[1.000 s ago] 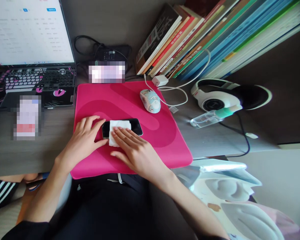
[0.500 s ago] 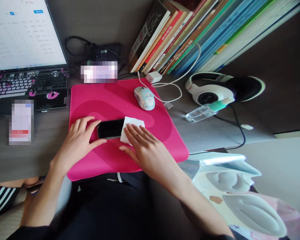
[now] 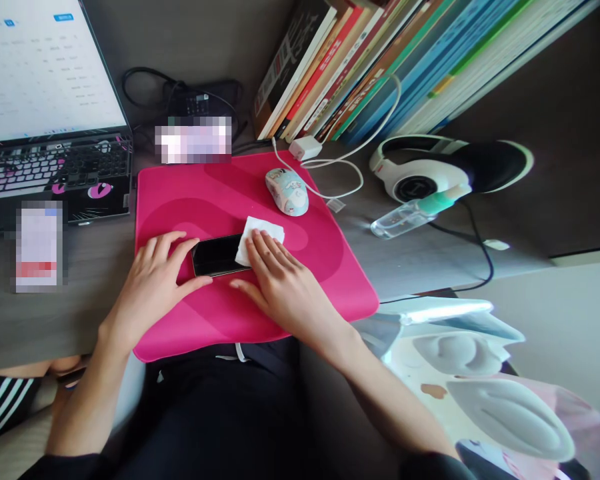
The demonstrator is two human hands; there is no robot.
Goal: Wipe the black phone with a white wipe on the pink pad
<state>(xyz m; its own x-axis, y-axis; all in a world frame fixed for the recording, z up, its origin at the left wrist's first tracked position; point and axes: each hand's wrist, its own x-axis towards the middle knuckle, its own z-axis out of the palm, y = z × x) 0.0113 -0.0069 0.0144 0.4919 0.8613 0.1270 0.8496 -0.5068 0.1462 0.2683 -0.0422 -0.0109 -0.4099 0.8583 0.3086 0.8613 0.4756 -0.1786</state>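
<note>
A black smartphone (image 3: 217,255) lies flat on the pink desk mat (image 3: 205,193), screen up. My left hand (image 3: 156,283) holds its left end, the thumb by the near corner and a finger by the far corner. A folded white tissue (image 3: 249,241) covers the phone's right end. My right hand (image 3: 285,280) is over the tissue, fingers pressing it against the screen and holding it, thumb off to the near side. The phone's right end is hidden under tissue and fingers.
A patterned mouse (image 3: 287,192) sits on the mat's far right. Beyond are a white charger (image 3: 306,148) with cable, a row of books (image 3: 330,73), headphones (image 3: 415,173) and a clear spray bottle (image 3: 405,220). A laptop (image 3: 55,167) stands at left.
My right hand and the tissue have shifted slightly up and left over the phone. The left hand stays at the phone's left end. The whole view has moved a little.
</note>
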